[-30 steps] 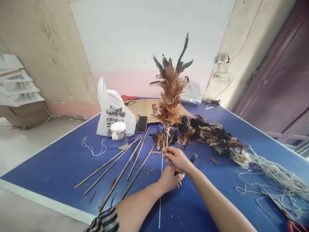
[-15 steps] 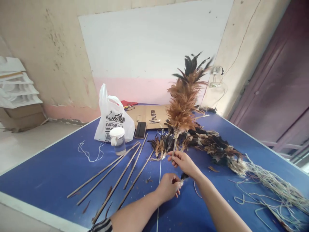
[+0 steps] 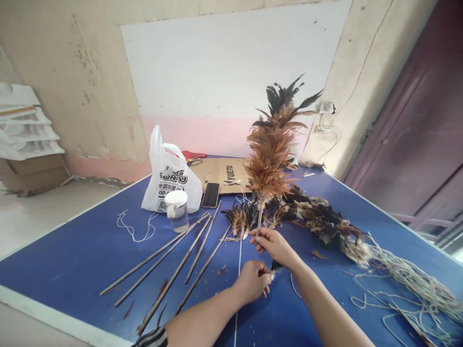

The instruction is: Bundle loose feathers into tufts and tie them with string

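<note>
My right hand (image 3: 272, 245) is closed round the thin wooden handle of a feather duster (image 3: 271, 154). The duster stands nearly upright, brown feathers below and long black ones at its tip. Lower and to the left, my left hand (image 3: 252, 281) is pinched shut at the quill end of a small dark feather (image 3: 276, 265), partly hidden by my right wrist. Behind the hands lies a heap of dark and tan feathers (image 3: 318, 217), with a smaller bunch of feathers (image 3: 238, 217) left of the handle.
Several thin sticks (image 3: 177, 270) lie left of my arms on the blue table (image 3: 72, 270). Behind them are a lidded cup (image 3: 177, 212), a white plastic bag (image 3: 170, 178), a phone (image 3: 210, 195) and flat cardboard (image 3: 217, 168). Tangled string (image 3: 408, 274) spreads at the right.
The duster has turned in my right hand and shifted slightly left, so its black tip feathers fan differently. My left hand has barely moved.
</note>
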{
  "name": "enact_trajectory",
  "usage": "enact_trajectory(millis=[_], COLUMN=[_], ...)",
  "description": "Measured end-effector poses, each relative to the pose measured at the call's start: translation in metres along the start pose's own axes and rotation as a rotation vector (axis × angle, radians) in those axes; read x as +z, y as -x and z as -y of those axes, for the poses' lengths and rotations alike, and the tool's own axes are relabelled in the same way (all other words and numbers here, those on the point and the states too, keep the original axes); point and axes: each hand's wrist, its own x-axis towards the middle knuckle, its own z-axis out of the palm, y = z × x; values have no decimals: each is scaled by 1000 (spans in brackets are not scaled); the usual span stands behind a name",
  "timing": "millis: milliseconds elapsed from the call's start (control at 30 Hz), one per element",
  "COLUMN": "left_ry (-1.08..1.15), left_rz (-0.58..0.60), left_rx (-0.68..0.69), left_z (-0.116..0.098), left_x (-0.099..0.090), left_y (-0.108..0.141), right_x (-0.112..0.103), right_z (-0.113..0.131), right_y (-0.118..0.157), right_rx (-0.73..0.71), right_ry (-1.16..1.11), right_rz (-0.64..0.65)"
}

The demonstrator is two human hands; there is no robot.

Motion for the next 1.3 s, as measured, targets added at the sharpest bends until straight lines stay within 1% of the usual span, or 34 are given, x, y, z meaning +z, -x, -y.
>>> enact_trajectory(millis=[167, 267, 400, 567, 900, 1300], left_ry=[14, 28, 20, 23, 17, 30], left_rz=[5, 18, 29, 27, 25, 29], left_rx=[2, 20, 13, 29, 17, 45], left_z=[-2, 0, 3, 5, 5, 2], left_x=[-1, -1, -1, -1, -1, -2], left_y=[2, 1, -1, -1, -1, 1], right_x=[2, 5, 7, 9, 13, 20], right_z=[1, 3, 5, 5, 2, 5], right_y=[0, 0, 0, -1, -3, -2], right_rx=[9, 8, 22, 36, 52, 88], right_ry=[10, -1, -22, -17, -22, 61], right_rz=[4, 4, 7, -5, -34, -53])
